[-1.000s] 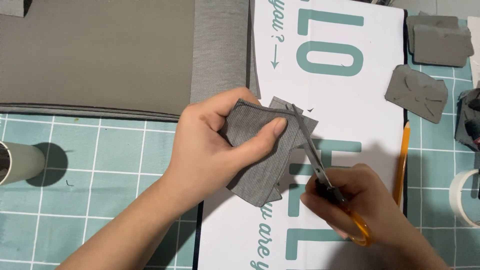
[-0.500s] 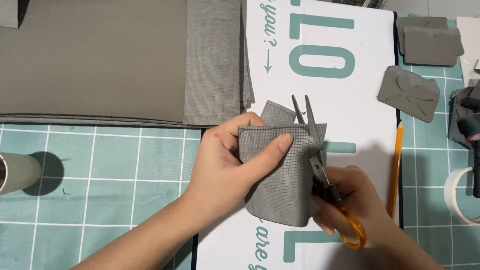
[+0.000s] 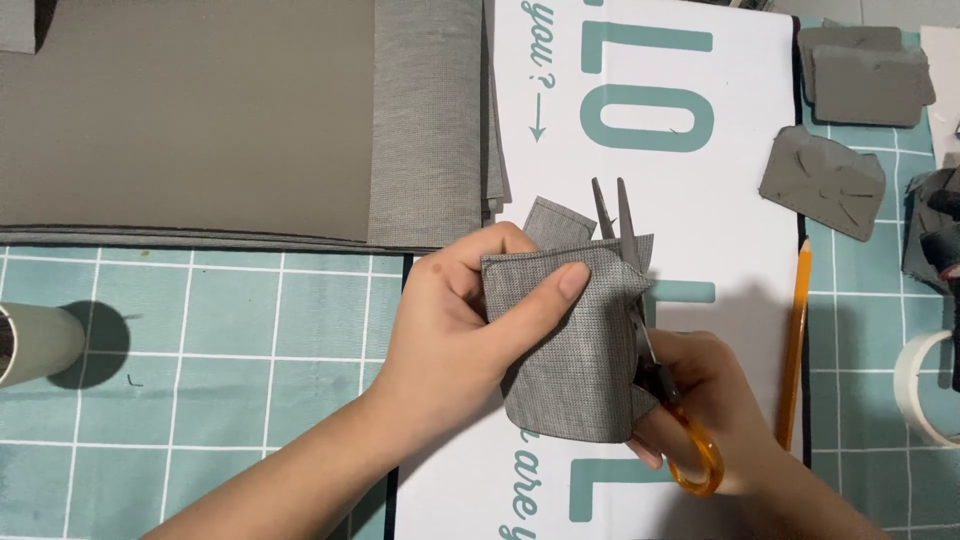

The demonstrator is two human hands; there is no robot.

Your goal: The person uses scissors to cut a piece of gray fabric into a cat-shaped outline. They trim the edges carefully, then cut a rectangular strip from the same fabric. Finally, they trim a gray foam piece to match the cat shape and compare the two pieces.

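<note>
Grey fabric piece point(image 3: 575, 345): being pinched over white printed board point(image 3: 720, 250) by left hand point(image 3: 455, 340); right hand point(image 3: 705, 400) is gripping orange-handled scissors point(image 3: 650, 340), blades slightly parted at its edge; risk: fabric slipping, cut wandering toward thumb

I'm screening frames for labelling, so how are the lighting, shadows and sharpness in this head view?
Head view: even, soft overhead light with no glare; the paper tube throws a dark shadow to its right on the cutting mat; the left hand, grey fabric piece and scissors are sharp, weave visible; the pencil is crisp.
</note>
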